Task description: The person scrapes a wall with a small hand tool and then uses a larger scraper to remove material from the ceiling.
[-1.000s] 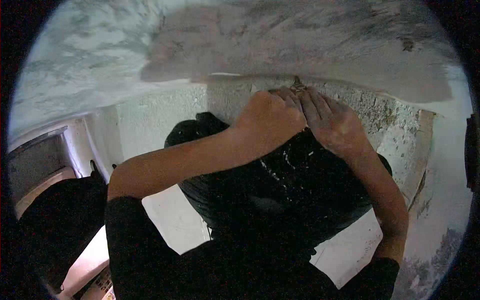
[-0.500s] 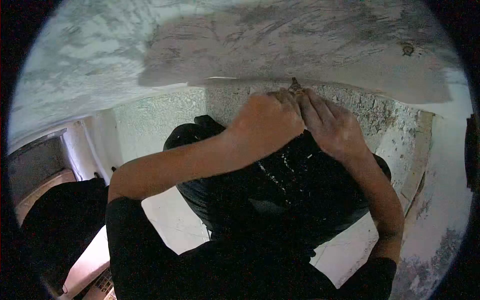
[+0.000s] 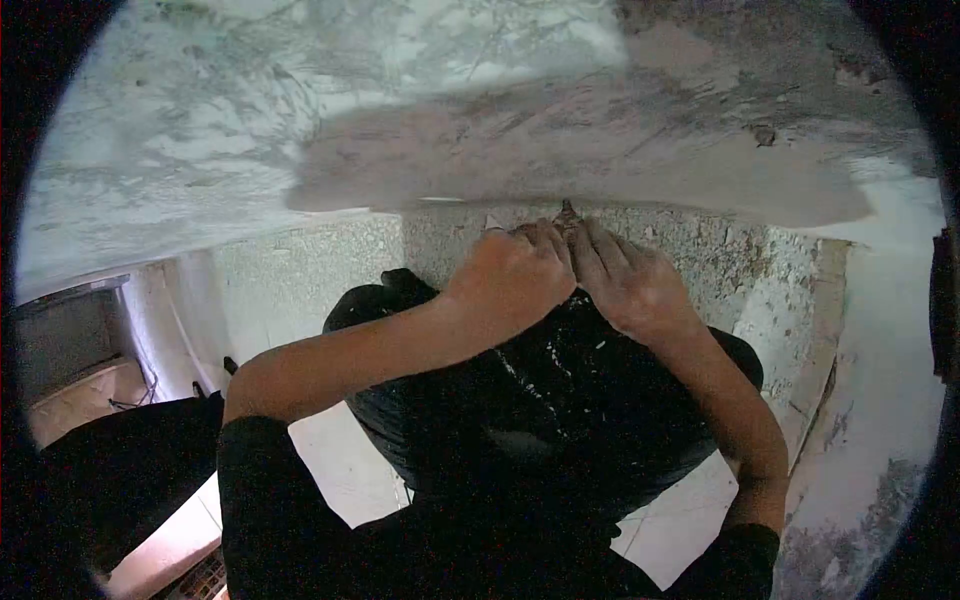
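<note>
My left hand (image 3: 515, 275) is bent into a fist, its fingers curled at the lower edge of the plastered wall (image 3: 560, 160). Right beside it, my right hand (image 3: 635, 285) has its fingers pressed together and pointing up at the same spot. A dark, pointed tip (image 3: 567, 208) sticks up between the two hands; its kind cannot be made out. What the fingers grip is mostly hidden behind them. Beneath the plaster edge runs a rough, speckled strip (image 3: 700, 245). Pale dust coats the fingers.
My knees in dark, white-spotted trousers (image 3: 530, 400) are bent below the hands. Another person's dark-clothed limb (image 3: 130, 460) extends in at the left. Pale floor tiles (image 3: 345, 465) show between. A wall with a crack (image 3: 815, 410) stands at right; a round hole (image 3: 765, 135) marks the plaster.
The view has tilted, so wall and hands sit lower in the picture and slightly left. Both hands stay together at the same wall edge. The other person's limb at the left has shifted.
</note>
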Demonstrator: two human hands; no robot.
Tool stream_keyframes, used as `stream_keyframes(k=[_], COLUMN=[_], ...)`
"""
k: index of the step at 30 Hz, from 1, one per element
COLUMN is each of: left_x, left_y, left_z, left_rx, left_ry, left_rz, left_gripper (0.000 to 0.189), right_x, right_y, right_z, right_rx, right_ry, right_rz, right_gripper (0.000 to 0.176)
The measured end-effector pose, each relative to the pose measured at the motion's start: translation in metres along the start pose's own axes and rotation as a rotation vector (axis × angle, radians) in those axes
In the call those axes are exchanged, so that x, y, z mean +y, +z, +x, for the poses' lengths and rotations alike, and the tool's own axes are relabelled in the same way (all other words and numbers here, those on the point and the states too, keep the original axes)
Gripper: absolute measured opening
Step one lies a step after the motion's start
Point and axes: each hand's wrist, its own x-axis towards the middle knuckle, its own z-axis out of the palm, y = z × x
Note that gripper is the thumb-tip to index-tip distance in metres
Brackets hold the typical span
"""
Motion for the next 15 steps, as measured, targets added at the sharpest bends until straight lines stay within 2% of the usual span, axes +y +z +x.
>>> stream_keyframes(k=[3, 6, 7, 11, 13, 14, 15], left_x=[-0.008, -0.004, -0.002, -0.006, -0.015, -0.011, -0.002], left_y=[0.018, 0.014, 0.004, 0.004, 0.014, 0.017, 0.007], left_z=[0.006, 0.005, 0.000, 0.000, 0.010, 0.006, 0.001], left_rx=[-0.023, -0.015, -0.030, -0.071, -0.190, -0.186, -0.138], left_ry=[0.020, 0.001, 0.000, 0.014, 0.129, 0.132, 0.028], left_rz=[-0.134, -0.040, -0.008, -0.088, -0.077, -0.068, -0.033], left_gripper=[0.009, 0.011, 0.011, 0.010, 0.008, 0.008, 0.007], right_x=[0.008, 0.004, -0.003, -0.002, 0.002, 0.003, -0.002], right_y=[0.012, 0.012, 0.004, 0.015, 0.027, 0.027, 0.018], right_z=[0.004, 0.004, 0.002, -0.001, 0.005, 0.001, -0.001], right_rx=[-0.058, -0.002, -0.074, -0.059, -0.085, -0.078, -0.028], right_ry=[0.014, -0.004, 0.046, 0.040, -0.013, -0.009, 0.007], right_rz=[-0.032, -0.044, -0.025, -0.050, -0.162, -0.168, -0.101], right_gripper=[0.033, 0.033, 0.036, 0.037, 0.035, 0.035, 0.034])
